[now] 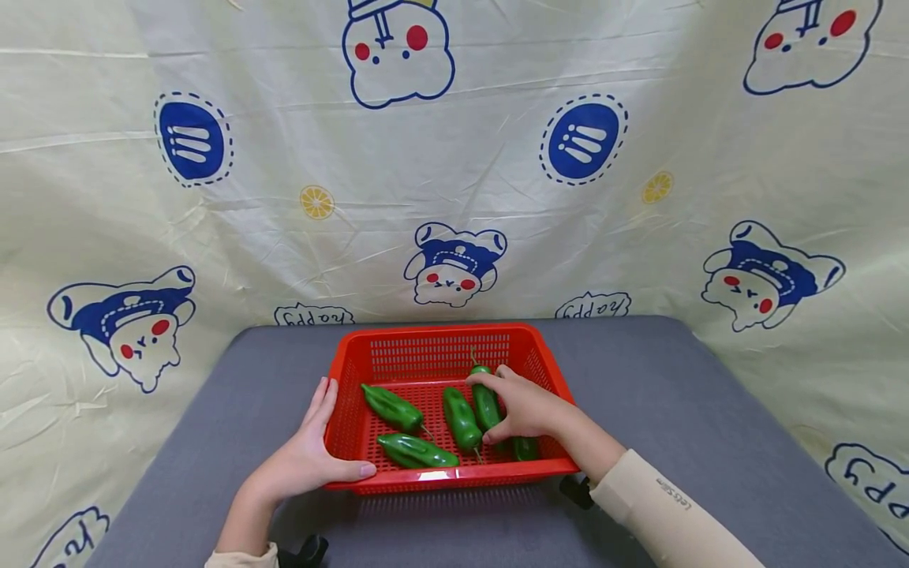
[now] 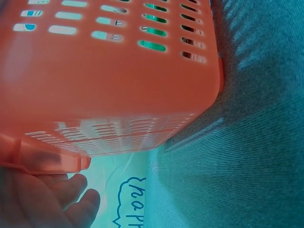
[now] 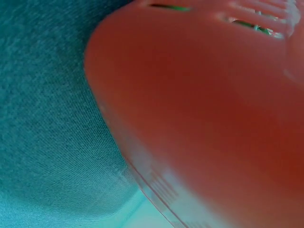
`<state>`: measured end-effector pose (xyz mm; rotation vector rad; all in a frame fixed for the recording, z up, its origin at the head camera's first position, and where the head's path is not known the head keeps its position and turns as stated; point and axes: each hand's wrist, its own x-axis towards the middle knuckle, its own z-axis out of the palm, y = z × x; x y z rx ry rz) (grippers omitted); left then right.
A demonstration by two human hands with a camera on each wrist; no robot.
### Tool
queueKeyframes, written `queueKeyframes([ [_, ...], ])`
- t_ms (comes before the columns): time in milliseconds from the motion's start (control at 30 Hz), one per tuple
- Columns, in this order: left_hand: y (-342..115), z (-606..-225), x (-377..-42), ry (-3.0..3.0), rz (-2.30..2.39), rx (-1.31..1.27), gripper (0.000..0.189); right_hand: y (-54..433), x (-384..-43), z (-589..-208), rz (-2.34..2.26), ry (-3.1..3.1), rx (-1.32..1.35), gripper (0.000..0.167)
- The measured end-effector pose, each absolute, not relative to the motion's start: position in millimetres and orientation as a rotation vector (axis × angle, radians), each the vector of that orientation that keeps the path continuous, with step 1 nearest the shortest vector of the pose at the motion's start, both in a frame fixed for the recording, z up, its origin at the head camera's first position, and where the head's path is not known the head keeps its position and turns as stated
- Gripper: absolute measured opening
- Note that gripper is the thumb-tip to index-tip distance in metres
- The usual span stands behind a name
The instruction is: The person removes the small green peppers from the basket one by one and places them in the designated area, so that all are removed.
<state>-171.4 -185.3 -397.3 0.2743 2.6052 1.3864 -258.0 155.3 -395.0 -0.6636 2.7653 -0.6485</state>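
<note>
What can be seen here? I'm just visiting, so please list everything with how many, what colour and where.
Basket: one, red, on the table
Peppers: five visible, green, inside the basket; the rightmost is partly hidden
Table: one, grey, under the basket
Backdrop cloth: one, pale with blue, red and yellow prints, behind and beside the table
Black pieces: two, black, one near each wrist
Sleeves: two, beige, on the forearms; the right one has dark lettering
Left hand: one, bare, at the basket's near left corner, thumb on the rim
Right hand: one, bare, over the basket, fingers and thumb around a pepper
</note>
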Motion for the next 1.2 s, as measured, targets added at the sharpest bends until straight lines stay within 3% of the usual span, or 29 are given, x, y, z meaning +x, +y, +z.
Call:
queueKeyframes([
  [1200, -185.3, -397.2, -171.1, 2.6, 1.406, 0.276, 0.132, 155.7, -259.2, -393.7, -0.736, 2.768, -0.624, 0.086],
])
